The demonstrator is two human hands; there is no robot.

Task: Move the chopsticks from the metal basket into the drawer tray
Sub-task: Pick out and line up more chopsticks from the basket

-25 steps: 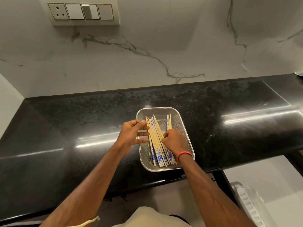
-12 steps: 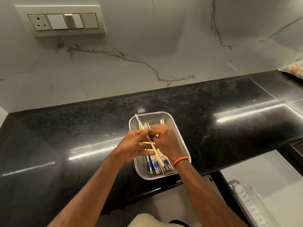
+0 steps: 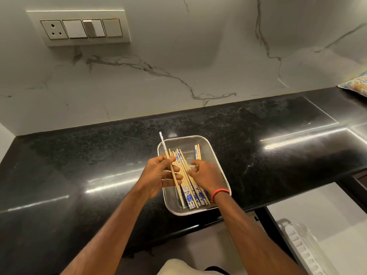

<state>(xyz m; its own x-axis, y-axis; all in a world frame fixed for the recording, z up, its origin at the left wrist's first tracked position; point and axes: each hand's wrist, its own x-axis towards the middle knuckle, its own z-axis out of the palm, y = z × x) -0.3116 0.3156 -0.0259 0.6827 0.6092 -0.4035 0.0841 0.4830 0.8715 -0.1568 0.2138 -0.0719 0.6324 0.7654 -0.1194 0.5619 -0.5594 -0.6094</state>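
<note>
The left hand [image 3: 158, 175] pinches one chopstick [image 3: 168, 161] upright, freeing it from the pile. The right hand [image 3: 204, 175], fingers curled, picks at the chopsticks [image 3: 188, 187] in the metal basket [image 3: 214, 153] on the surface [image 3: 79, 165]; whether it grips one, I cannot tell.

Before me a black granite countertop [image 3: 79, 165], white veined marble backsplash [image 3: 178, 66], cream switch panel with socket [image 3: 79, 27] upper left, patterned cloth [image 3: 357, 85] far right.

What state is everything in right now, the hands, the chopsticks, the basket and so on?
Left hand: closed on one chopstick, lifted.
Right hand: fingers curled over the pile, grip unclear.
Other chopsticks: lying in the basket.
Metal basket: flat on the counter, near its front edge.
Wall switch: position unclear.
</note>
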